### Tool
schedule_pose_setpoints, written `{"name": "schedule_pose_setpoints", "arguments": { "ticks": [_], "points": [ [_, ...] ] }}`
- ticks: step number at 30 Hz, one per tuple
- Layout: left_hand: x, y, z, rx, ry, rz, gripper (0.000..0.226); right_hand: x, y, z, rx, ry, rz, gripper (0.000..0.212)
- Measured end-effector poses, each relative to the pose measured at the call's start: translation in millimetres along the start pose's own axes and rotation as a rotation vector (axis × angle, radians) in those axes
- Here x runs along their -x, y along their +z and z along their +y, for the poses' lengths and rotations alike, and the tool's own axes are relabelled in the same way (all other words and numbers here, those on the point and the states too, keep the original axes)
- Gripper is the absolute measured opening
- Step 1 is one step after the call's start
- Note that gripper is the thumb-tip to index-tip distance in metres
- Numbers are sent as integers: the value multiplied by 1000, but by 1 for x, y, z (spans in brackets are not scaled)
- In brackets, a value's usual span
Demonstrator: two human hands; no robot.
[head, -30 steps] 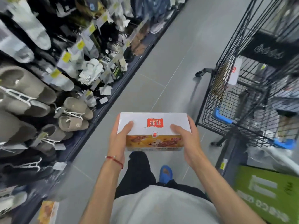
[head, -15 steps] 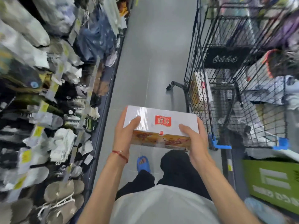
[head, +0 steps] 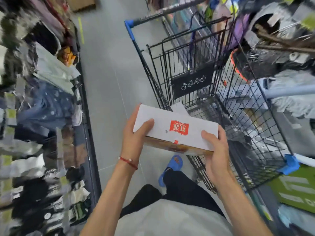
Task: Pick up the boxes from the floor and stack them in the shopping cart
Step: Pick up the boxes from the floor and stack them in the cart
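Note:
I hold a flat white box with a red logo on top and an orange printed side, level at waist height. My left hand grips its left end, thumb on top. My right hand grips its right end the same way. The box's far edge hangs over the near left rim of the black wire shopping cart. A corner of another white box shows inside the cart just beyond the held one.
Shelves of hanging clothing and packets line the left of the grey-tiled aisle. The cart's blue-ended handle points away. A green carton lies at the lower right. My blue slipper is on the floor beneath the box.
My view swung right toward the cart. The box, gripped the same way, moved up and right from over the aisle floor to the cart's rim.

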State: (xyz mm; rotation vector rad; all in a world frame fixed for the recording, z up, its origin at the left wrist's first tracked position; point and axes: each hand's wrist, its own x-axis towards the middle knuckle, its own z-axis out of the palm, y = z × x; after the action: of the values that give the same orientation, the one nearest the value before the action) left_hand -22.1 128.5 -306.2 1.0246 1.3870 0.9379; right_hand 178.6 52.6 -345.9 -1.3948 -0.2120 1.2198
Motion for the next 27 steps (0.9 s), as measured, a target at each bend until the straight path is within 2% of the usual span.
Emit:
{"name": "schedule_pose_setpoints", "arguments": {
  "ticks": [3,7,14,19,24,27],
  "points": [
    [-46,37,22,-32,31,-74,53,-32,0,-21,-30,-20,79,62],
    [-89,79,46,-94,43,-182,50,-64,-9,-37,-101,-21,182,51],
    [-164,148,60,-205,-47,-457,53,-99,-16,-46,-265,32,430,63],
    [-212,199,54,-294,-118,-648,55,-123,-19,-42,-331,64,543,59],
    [-262,244,28,-416,-209,-845,60,-149,-23,-29,-299,92,620,75],
    [-286,266,7,-487,-224,-897,60,-170,-27,-20,-233,109,625,77]
  ]
}}
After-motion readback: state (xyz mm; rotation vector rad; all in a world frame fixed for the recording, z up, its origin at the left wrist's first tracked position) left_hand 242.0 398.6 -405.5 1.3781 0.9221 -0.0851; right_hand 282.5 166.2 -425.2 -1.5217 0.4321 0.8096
